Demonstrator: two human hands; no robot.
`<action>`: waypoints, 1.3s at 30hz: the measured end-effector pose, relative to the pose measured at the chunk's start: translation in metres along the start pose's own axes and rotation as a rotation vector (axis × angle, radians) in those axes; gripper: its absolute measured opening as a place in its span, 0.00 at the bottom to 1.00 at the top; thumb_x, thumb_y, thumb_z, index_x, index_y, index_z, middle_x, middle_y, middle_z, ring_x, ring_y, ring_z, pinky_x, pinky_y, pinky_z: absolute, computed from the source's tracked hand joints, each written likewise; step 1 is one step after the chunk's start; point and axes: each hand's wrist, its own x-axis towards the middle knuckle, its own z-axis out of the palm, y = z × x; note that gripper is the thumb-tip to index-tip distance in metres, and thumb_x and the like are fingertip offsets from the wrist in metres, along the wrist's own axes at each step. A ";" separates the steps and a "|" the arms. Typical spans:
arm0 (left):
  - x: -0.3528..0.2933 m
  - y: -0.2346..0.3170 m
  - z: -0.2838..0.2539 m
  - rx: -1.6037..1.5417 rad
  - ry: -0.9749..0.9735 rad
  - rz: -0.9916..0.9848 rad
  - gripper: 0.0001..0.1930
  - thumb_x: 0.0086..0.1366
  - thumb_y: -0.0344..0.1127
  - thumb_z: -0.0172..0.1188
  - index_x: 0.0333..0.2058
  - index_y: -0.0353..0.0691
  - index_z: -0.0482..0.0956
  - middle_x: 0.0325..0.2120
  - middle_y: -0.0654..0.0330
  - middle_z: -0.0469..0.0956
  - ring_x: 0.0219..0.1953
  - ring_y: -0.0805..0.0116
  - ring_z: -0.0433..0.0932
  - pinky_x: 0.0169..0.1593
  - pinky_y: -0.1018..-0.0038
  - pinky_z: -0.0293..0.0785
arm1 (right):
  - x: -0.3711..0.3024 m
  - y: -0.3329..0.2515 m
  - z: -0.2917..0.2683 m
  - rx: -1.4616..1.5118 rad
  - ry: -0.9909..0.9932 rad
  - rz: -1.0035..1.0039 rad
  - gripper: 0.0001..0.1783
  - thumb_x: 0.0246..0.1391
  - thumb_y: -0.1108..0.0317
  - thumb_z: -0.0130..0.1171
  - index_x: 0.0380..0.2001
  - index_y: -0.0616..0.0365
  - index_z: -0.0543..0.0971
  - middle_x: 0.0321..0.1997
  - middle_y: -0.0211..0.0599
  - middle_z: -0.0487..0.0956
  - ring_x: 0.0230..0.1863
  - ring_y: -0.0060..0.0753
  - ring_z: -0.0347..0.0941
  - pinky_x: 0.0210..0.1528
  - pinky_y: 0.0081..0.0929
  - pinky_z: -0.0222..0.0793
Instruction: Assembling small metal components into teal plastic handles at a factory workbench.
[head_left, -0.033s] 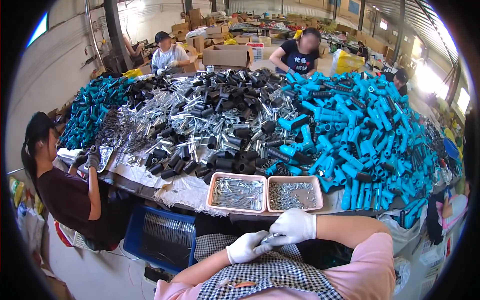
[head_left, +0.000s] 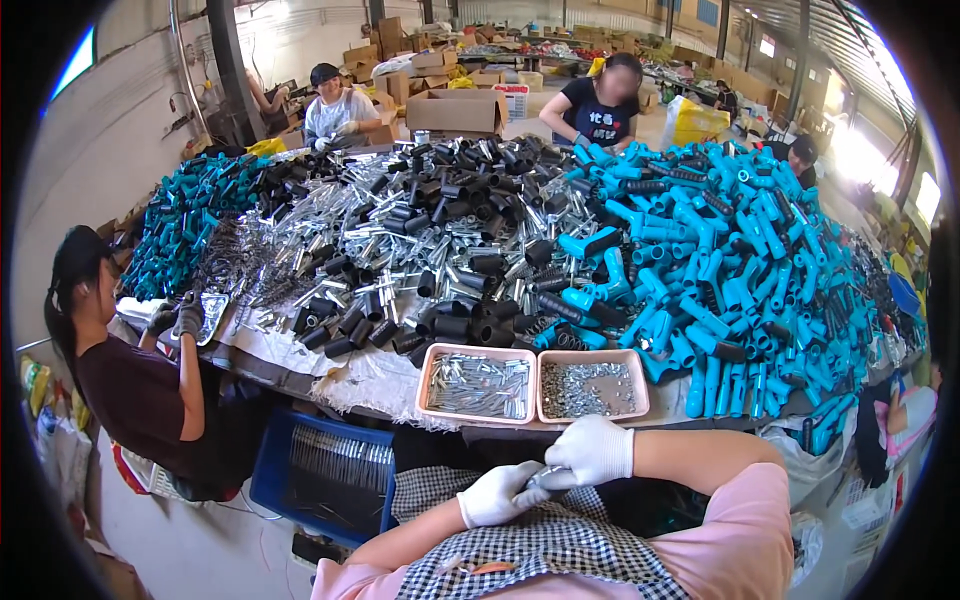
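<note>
Both my hands wear white gloves and meet low in front of my apron. My left hand (head_left: 500, 495) is closed around one end of a small grey metal part (head_left: 552, 478). From the right, the fingers of my right hand (head_left: 592, 455) pinch the same piece at its upper side. Glove fingers cover most of it, so its exact kind is hidden. Just beyond my hands, at the table's near edge, stand two pink trays: the left tray (head_left: 428, 400) holds slim metal pins, the right tray (head_left: 640, 408) small metal pieces like nuts.
Heaped on the table are turquoise plastic handles (head_left: 700, 270), black sleeves (head_left: 490, 265) with metal rods, and smaller teal parts (head_left: 180, 220). A blue crate (head_left: 262, 470) with thin metal rods sits below, left. One co-worker (head_left: 130, 390) sits at the left; others work across the table.
My hands keep their hold on the metal part, with only a slight shift. The co-worker at the back left has turned their head toward me.
</note>
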 end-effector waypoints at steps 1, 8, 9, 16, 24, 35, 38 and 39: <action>0.001 -0.002 0.002 0.013 0.011 0.039 0.25 0.66 0.54 0.57 0.44 0.35 0.73 0.30 0.46 0.78 0.33 0.48 0.79 0.37 0.62 0.74 | 0.000 0.000 0.003 0.003 0.024 0.029 0.29 0.59 0.42 0.45 0.19 0.52 0.81 0.19 0.43 0.79 0.24 0.49 0.79 0.28 0.43 0.74; -0.005 -0.006 0.001 0.041 0.076 -0.011 0.24 0.66 0.53 0.57 0.44 0.34 0.73 0.29 0.47 0.78 0.32 0.49 0.80 0.37 0.62 0.74 | -0.014 -0.016 -0.011 0.169 0.114 0.118 0.36 0.53 0.39 0.54 0.55 0.54 0.70 0.41 0.49 0.80 0.42 0.51 0.79 0.44 0.42 0.75; -0.005 -0.007 0.002 0.036 0.071 -0.029 0.24 0.65 0.53 0.57 0.44 0.34 0.73 0.30 0.47 0.79 0.33 0.49 0.80 0.37 0.62 0.75 | -0.015 -0.010 -0.003 0.242 0.129 0.041 0.35 0.53 0.42 0.55 0.57 0.53 0.68 0.41 0.48 0.80 0.42 0.51 0.79 0.44 0.42 0.75; -0.008 -0.003 0.003 0.031 0.039 0.025 0.24 0.66 0.52 0.57 0.47 0.34 0.73 0.32 0.45 0.79 0.36 0.48 0.80 0.40 0.62 0.75 | -0.012 -0.015 -0.004 0.065 -0.111 0.250 0.30 0.57 0.36 0.49 0.33 0.54 0.79 0.30 0.45 0.81 0.31 0.48 0.80 0.34 0.42 0.75; -0.008 0.002 0.003 0.060 -0.017 -0.021 0.25 0.66 0.52 0.57 0.48 0.34 0.73 0.33 0.45 0.79 0.36 0.47 0.80 0.40 0.63 0.74 | -0.016 -0.009 0.004 0.197 -0.056 0.232 0.27 0.53 0.40 0.57 0.40 0.52 0.81 0.27 0.45 0.81 0.28 0.50 0.79 0.33 0.42 0.74; -0.006 0.002 0.005 0.051 -0.016 -0.008 0.25 0.65 0.54 0.57 0.47 0.35 0.74 0.32 0.47 0.79 0.36 0.48 0.80 0.39 0.62 0.74 | -0.024 -0.020 -0.011 0.205 -0.119 0.333 0.27 0.55 0.39 0.53 0.39 0.52 0.83 0.29 0.42 0.82 0.32 0.46 0.80 0.36 0.41 0.75; -0.005 0.010 0.003 0.036 0.013 -0.006 0.24 0.65 0.53 0.57 0.46 0.35 0.74 0.31 0.47 0.79 0.35 0.49 0.80 0.38 0.62 0.74 | -0.029 -0.018 0.011 0.203 0.286 0.094 0.25 0.56 0.44 0.54 0.44 0.52 0.80 0.33 0.42 0.82 0.33 0.46 0.80 0.36 0.40 0.75; -0.002 0.014 0.003 0.020 0.014 -0.016 0.24 0.65 0.53 0.58 0.46 0.35 0.74 0.31 0.47 0.78 0.35 0.49 0.80 0.38 0.63 0.74 | -0.029 -0.014 0.021 0.242 0.378 0.004 0.24 0.56 0.46 0.54 0.46 0.52 0.79 0.34 0.42 0.82 0.34 0.46 0.80 0.36 0.40 0.76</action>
